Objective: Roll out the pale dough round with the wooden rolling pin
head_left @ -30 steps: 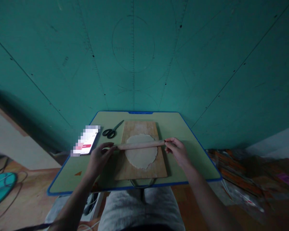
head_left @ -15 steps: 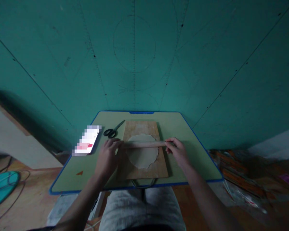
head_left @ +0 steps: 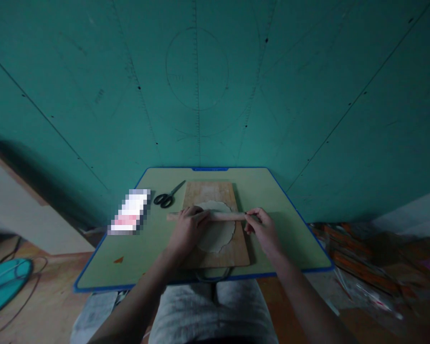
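A wooden rolling pin (head_left: 224,216) lies crosswise over a flat, round sheet of pale dough (head_left: 217,239). Beneath the dough is a wooden board (head_left: 209,188). My left hand (head_left: 189,227) is closed on the pin over the dough's left part, and the pin's left end sticks out past it. At the pin's right end, the fingers of my right hand (head_left: 261,227) pinch the tip, just beyond the board's right edge. My left hand hides part of the dough's left side.
Black-handled scissors (head_left: 166,197) lie left of the board on the blue-edged table (head_left: 283,239). Farther left is a phone with a lit, blurred screen (head_left: 131,210). A small orange triangle (head_left: 118,260) sits near the front left. A green wall (head_left: 215,95) rises behind the table.
My left hand has slid right along the rolling pin, from its left end to over the dough, uncovering that end. My right hand remains at the right end.
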Available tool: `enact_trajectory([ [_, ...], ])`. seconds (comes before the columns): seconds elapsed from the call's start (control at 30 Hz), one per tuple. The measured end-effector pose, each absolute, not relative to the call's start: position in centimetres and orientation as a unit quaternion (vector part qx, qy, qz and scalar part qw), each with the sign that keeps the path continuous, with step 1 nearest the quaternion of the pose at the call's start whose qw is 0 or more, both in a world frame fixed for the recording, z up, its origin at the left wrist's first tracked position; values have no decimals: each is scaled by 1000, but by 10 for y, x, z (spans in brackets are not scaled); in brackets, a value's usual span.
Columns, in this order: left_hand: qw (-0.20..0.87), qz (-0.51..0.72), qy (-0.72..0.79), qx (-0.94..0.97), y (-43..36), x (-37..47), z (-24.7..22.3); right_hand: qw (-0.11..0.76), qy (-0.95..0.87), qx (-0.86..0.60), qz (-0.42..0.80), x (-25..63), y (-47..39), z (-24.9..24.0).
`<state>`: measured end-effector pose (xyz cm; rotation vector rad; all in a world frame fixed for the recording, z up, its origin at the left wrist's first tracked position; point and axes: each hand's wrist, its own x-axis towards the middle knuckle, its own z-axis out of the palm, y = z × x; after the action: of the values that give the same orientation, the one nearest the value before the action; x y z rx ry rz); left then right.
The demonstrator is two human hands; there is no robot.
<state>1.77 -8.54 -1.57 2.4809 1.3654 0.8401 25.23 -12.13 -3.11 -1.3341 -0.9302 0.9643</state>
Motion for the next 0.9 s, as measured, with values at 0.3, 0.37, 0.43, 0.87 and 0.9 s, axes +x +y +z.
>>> enact_trajectory([
  [0.3,121,285,477,823,-83,19,-13,636,-305,-538,461,240,-119,-29],
  [0.37,131,279,479,822,-82,18,-12,647,-291,-527,468,241,-121,-28],
  [0.43,133,274,481,822,-82,18,-11,664,-271,-510,474,243,-122,-27],
  [0.87,93,267,474,834,-83,19,-12,671,-241,-436,549,247,-130,-11],
  [0.9,93,266,475,834,-83,19,-12,670,-253,-438,544,247,-131,-11],
])
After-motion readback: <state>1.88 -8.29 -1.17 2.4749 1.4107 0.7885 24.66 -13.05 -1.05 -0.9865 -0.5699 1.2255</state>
